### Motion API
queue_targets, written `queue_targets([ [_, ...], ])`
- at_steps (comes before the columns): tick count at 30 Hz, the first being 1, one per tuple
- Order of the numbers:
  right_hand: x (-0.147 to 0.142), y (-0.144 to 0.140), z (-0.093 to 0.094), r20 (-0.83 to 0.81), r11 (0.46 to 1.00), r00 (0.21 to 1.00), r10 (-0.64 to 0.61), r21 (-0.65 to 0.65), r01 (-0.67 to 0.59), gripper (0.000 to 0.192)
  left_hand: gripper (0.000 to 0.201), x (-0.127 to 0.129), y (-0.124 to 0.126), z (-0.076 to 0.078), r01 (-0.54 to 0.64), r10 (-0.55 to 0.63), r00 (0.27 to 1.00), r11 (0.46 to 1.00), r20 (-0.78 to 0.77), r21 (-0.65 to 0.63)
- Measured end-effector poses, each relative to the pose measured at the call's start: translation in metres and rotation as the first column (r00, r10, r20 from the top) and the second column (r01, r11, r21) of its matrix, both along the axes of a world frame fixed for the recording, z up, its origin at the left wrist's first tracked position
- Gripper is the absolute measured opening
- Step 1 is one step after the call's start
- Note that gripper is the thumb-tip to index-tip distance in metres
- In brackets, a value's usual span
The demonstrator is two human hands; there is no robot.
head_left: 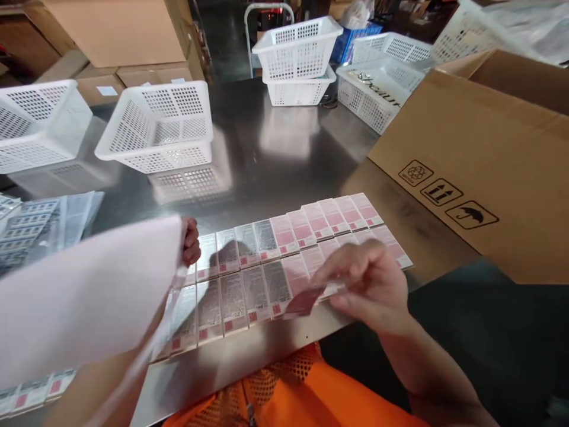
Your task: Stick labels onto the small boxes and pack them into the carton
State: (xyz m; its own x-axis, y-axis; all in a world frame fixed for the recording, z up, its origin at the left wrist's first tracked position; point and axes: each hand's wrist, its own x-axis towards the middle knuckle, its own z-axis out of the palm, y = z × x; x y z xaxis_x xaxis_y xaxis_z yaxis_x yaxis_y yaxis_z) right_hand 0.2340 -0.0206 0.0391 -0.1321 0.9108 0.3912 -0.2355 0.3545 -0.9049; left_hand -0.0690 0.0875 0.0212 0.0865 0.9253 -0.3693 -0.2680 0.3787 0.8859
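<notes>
Clearly the small pink-and-white printed cartons (284, 255) lie flat in two tidy rows along the near edge of the brushed-steel desk (275, 154), edge to edge and printed faces up, which keeps every one within reach of the person in the orange mesh vest (293, 385). The right hand (368, 284) hovers low over the right end of the nearer row, its fingers curled and narrowed onto one flat dark-pink carton (306, 301), gripped by its edge so it tilts up off the row; the motion blur leaves it hard to tell whether the carton touches its neighbours. The left hand (190, 240) is closed on the upper right corner of a large pale sheet of thin wrapping material (89, 296), holding it raised and slanted so that it hangs clear of the left part of the rows. To the right an open brown cardboard shipping box (471, 160) lies tipped on its side with its mouth turned away, just beside the rows. Farther back stand empty white perforated plastic baskets (160, 127), well apart from the cartons, and at the far left lies a stack of clear-wrapped grey packs (40, 225).
</notes>
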Motion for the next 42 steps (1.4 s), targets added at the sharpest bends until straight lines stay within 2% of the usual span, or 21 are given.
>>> queue_targets([
  [3, 0.015, 0.027, -0.007, 0.143, 0.970, 0.988, -0.060, -0.224, 0.091, 0.039, 0.040, 0.033, -0.023, -0.008, 0.106, -0.105, 0.993, 0.994, -0.060, 0.024],
  [6, 0.026, 0.047, -0.015, 0.310, 0.922, 0.950, 0.020, -0.373, 0.103, 0.042, 0.048, 0.060, -0.054, -0.014, 0.245, -0.219, 0.948, 0.966, -0.229, 0.089],
  [8, 0.029, 0.053, -0.018, 0.376, 0.906, 0.924, 0.072, -0.413, 0.097, 0.045, 0.057, 0.074, -0.069, -0.014, 0.411, -0.351, 0.859, 0.907, -0.373, 0.092],
  [10, 0.030, 0.056, -0.019, 0.400, 0.890, 0.907, 0.131, -0.451, 0.070, 0.045, 0.058, 0.084, -0.075, -0.012, 0.555, -0.480, 0.746, 0.832, -0.461, 0.031],
  [13, 0.029, 0.058, -0.021, 0.394, 0.858, 0.895, 0.210, -0.514, 0.025, 0.045, 0.047, 0.098, -0.076, -0.009, 0.651, -0.609, 0.650, 0.755, -0.455, -0.081],
  [15, 0.028, 0.058, -0.024, 0.381, 0.838, 0.891, 0.245, -0.546, 0.003, 0.044, 0.041, 0.105, -0.077, -0.008, 0.649, -0.632, 0.636, 0.748, -0.442, -0.136],
  [18, 0.027, 0.058, -0.029, 0.387, 0.821, 0.880, 0.275, -0.570, -0.006, 0.045, 0.042, 0.115, -0.082, -0.009, 0.557, -0.567, 0.651, 0.808, -0.505, -0.190],
  [21, 0.027, 0.056, -0.034, 0.508, 0.854, 0.827, 0.241, -0.516, 0.069, 0.034, 0.041, 0.123, -0.089, -0.009, 0.506, -0.523, 0.600, 0.834, -0.605, -0.220],
  [23, 0.026, 0.055, -0.037, 0.613, 0.884, 0.761, 0.212, -0.453, 0.118, 0.027, 0.040, 0.128, -0.093, -0.008, 0.525, -0.547, 0.538, 0.813, -0.642, -0.253],
  [26, 0.025, 0.056, -0.043, 0.684, 0.896, 0.692, 0.231, -0.427, 0.123, 0.026, 0.038, 0.133, -0.098, -0.007, 0.572, -0.585, 0.453, 0.769, -0.672, -0.284],
  [32, 0.022, 0.061, -0.058, 0.777, 0.896, 0.562, 0.284, -0.423, 0.132, 0.023, 0.035, 0.137, -0.100, -0.014, 0.584, -0.619, 0.367, 0.734, -0.695, -0.346],
  [38, 0.022, 0.061, -0.062, 0.798, 0.912, 0.541, 0.267, -0.390, 0.126, 0.025, 0.034, 0.140, -0.096, -0.018, 0.564, -0.640, 0.341, 0.725, -0.689, -0.394],
  [42, 0.021, 0.062, -0.058, 0.812, 0.918, 0.517, 0.272, -0.380, 0.114, 0.027, 0.036, 0.138, -0.095, -0.020, 0.550, -0.651, 0.417, 0.736, -0.634, -0.395],
])
